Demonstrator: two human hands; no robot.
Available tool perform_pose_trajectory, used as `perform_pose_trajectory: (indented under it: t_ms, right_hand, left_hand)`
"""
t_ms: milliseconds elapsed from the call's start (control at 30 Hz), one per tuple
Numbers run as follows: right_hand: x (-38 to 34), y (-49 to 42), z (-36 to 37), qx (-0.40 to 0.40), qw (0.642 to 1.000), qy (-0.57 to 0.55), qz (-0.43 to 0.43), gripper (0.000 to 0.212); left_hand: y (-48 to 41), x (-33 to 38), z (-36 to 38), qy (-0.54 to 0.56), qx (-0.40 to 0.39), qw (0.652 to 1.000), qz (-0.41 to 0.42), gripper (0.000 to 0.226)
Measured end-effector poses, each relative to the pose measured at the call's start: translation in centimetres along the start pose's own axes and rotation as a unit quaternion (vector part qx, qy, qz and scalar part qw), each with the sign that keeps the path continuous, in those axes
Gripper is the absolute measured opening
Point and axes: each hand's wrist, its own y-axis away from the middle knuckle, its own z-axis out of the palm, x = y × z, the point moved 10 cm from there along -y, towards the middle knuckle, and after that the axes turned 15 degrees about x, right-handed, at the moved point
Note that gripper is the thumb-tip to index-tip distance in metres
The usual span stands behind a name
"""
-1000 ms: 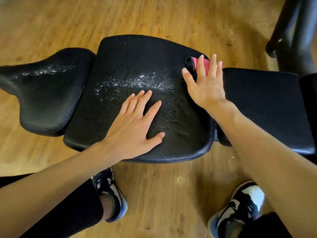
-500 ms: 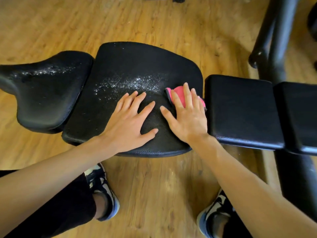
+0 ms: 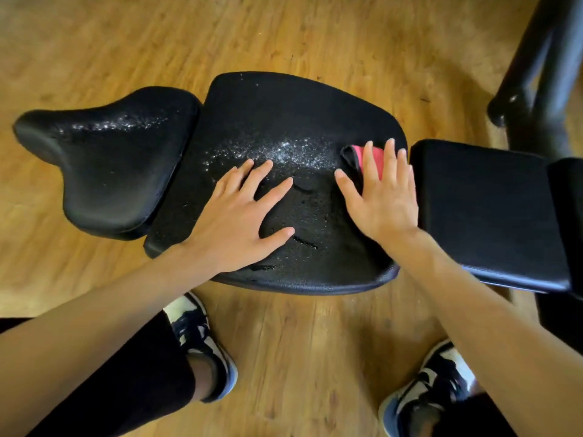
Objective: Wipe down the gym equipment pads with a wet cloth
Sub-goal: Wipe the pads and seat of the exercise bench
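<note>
A wide black pad (image 3: 284, 115) spans the middle of the view, wet and speckled with droplets. My left hand (image 3: 239, 216) lies flat on its near half with fingers spread. My right hand (image 3: 381, 197) presses flat on a pink and black cloth (image 3: 355, 156) at the pad's right edge; only the cloth's far corner shows past my fingers. A smaller black pad (image 3: 104, 171) with a narrow nose adjoins on the left, also wet. A dry rectangular black pad (image 3: 482, 209) sits to the right.
The bench stands on a wooden floor (image 3: 126, 42). Black metal frame tubes (image 3: 536, 74) rise at the upper right. My two black and white sneakers (image 3: 202, 345) (image 3: 432, 392) stand on the floor in front of the bench.
My right hand slid the cloth toward me across the wide pad, then back away toward its right edge. My left hand stayed flat on the pad. The camera shifted.
</note>
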Motion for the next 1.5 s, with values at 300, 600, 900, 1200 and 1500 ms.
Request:
perform_pose_trajectory:
  t_ms: [300,600,900,1200,1500]
  right_hand:
    - [-2.4,-9.9,1.9,-0.017,1.000,0.023,-0.001,0.096]
    - [-5.6,0.8,0.5,-0.008,0.996,-0.020,-0.087,0.091]
    - [-4.0,14.0,-2.7,-0.009,0.993,-0.030,-0.118,0.080]
    - [-14.7,16.4,-1.3,-0.039,0.980,-0.074,-0.178,0.090]
    - [-2.3,14.7,-2.8,-0.027,0.988,-0.029,-0.151,0.079]
  left_hand:
    - [-0.1,-0.3,0.2,0.001,0.017,1.000,0.001,0.080]
    - [-0.1,-0.4,0.1,0.007,0.016,1.000,-0.005,0.082]
    - [0.1,-0.4,-0.1,0.014,0.025,1.000,-0.008,0.072]
    - [0.6,-2.1,-2.5,0.240,0.089,0.964,-0.068,0.049]
    - [1.2,-3.0,-1.8,0.051,0.023,0.996,0.063,0.058]
